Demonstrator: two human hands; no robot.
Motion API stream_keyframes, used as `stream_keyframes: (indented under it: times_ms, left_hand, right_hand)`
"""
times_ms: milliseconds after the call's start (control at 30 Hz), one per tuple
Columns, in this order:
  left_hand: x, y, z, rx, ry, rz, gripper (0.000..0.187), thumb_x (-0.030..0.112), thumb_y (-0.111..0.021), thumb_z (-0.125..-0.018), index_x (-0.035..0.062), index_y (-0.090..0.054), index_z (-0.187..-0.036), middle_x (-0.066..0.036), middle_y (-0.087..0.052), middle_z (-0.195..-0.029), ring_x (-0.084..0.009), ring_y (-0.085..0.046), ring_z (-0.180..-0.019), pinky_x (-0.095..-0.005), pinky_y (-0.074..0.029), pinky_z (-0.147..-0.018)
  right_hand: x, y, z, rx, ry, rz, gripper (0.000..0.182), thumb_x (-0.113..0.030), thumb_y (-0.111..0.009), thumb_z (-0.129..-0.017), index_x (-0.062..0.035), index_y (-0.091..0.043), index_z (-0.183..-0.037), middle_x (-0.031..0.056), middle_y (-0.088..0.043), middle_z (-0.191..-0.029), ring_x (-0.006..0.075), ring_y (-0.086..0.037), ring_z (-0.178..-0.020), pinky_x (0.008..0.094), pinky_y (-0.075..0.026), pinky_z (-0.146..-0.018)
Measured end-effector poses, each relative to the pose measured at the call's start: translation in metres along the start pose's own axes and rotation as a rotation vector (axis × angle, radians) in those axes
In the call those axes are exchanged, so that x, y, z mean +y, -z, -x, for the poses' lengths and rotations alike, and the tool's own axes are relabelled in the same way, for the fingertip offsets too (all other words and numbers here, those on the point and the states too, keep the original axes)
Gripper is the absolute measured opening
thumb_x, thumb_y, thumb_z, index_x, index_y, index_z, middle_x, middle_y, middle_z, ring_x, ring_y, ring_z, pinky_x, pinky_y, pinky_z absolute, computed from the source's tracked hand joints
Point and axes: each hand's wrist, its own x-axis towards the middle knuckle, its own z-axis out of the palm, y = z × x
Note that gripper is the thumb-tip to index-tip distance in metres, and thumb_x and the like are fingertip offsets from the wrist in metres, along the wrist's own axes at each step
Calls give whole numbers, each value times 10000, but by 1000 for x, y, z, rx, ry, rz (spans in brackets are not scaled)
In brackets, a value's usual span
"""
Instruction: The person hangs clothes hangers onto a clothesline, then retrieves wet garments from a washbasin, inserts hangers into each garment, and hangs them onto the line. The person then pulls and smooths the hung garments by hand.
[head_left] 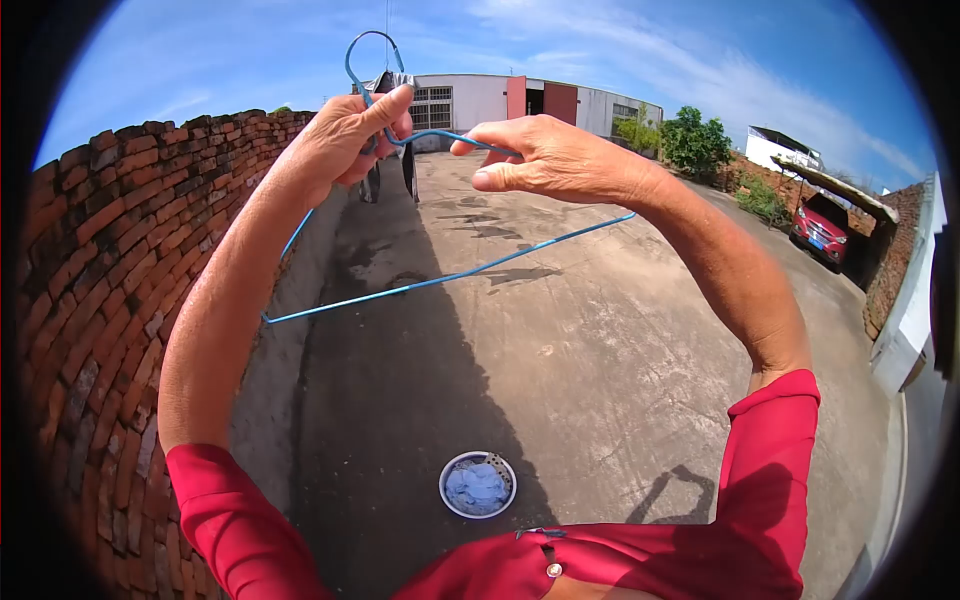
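Observation:
A blue wire clothes hanger (450, 279) is held up in front of me, its hook at the top and its long bottom bar sloping up to the right. My left hand (358, 135) is closed around the neck just below the hook. Over the right shoulder of the hanger, my right hand (550, 160) has its fingers curled on the wire, with the thumb a little apart below. Part of the frame is hidden behind both hands. Behind my left hand hangs a dark garment (411, 172), mostly covered.
On the concrete ground (620, 380) below stands a basin (443, 496) holding wet-looking light blue cloth. A brick wall (110, 300) runs along the left. A white building (475, 103) stands at the back, and a red car (820, 228) is parked under a roof at right.

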Motion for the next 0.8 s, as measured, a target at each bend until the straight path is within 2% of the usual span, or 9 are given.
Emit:
stream_keyframes:
  times_ms: [33, 100, 200, 300, 367, 533, 633, 700, 800]
  left_hand:
    - [6, -6, -4, -15, 3, 31, 579, 633, -506, -880, 66, -607, -815, 17, -449, -602, -23, -258, -371, -208, -154, -329]
    - [14, -17, -6, -53, 16, 49, 595, 631, -491, -887, 54, -632, -932, -2, -525, -629, -38, -373, -392, -186, -282, -363]
    - [25, -38, 9, -97, 36, 84, 530, 537, -507, -924, 37, -635, -1041, -10, -589, -619, -59, -520, -468, -186, -433, -468]
    - [10, -57, 28, -264, 146, 12, 436, 439, -510, -955, 27, -620, -1047, -7, -573, -592, -50, -506, -447, -184, -409, -434]
    - [-11, -72, 33, -366, 214, 199, 314, 333, -500, -978, 38, -609, -976, -6, -557, -588, -21, -434, -406, -164, -314, -371]
    - [-31, -141, 33, -446, 356, 369, 257, 276, -474, -991, 65, -585, -898, 7, -509, -555, 1, -300, -380, -172, -191, -344]
    - [-42, -201, 38, -433, 412, 387, 233, 260, -459, -996, 78, -575, -907, 1, -511, -568, -3, -284, -389, -182, -170, -355]
    - [-61, -249, 53, -364, 464, 416, 230, 256, -451, -998, 80, -570, -910, -1, -513, -574, -8, -288, -395, -190, -190, -363]
    - [-97, -309, 77, -379, 519, 422, 267, 299, -464, -987, 56, -573, -970, -23, -567, -661, -45, -448, -493, -212, -367, -447]
  right_hand:
    - [3, -1, 7, -5, -106, -226, 388, -375, -553, -941, -51, -606, -1147, 42, -634, -758, 98, -600, -721, 279, -489, -685]
    - [2, 14, 27, -16, -262, -347, 257, -270, -527, -967, -45, -645, -1008, -15, -536, -590, 47, -495, -538, 230, -424, -555]
    - [41, 16, 53, 120, -159, -276, 253, -255, -523, -968, -52, -661, -913, -36, -481, -535, 25, -419, -487, 201, -348, -503]
    - [85, 12, 77, 241, -143, -257, 275, -277, -528, -945, -69, -693, -874, -26, -517, -528, 43, -462, -498, 236, -384, -522]
    - [104, 4, 92, 141, -216, -249, 287, -325, -547, -953, -66, -665, -914, -28, -505, -621, 49, -457, -573, 217, -373, -547]
    - [152, -46, 110, 543, 183, 548, 405, -442, -570, -905, -70, -695, -1004, 72, -607, -747, 169, -567, -717, 327, -433, -655]
    - [149, -77, 119, 369, -97, -135, 478, -488, -558, -901, -47, -670, -1049, 69, -606, -773, 205, -581, -730, 359, -444, -701]
    - [134, -95, 139, 107, -583, -519, 486, -463, -543, -925, 0, -630, -1046, 48, -591, -778, 100, -564, -674, 278, -462, -570]
    - [116, -153, 172, 299, -638, -776, 495, -500, -541, -913, -25, -634, -1016, 41, -607, -786, 76, -560, -644, 225, -452, -541]
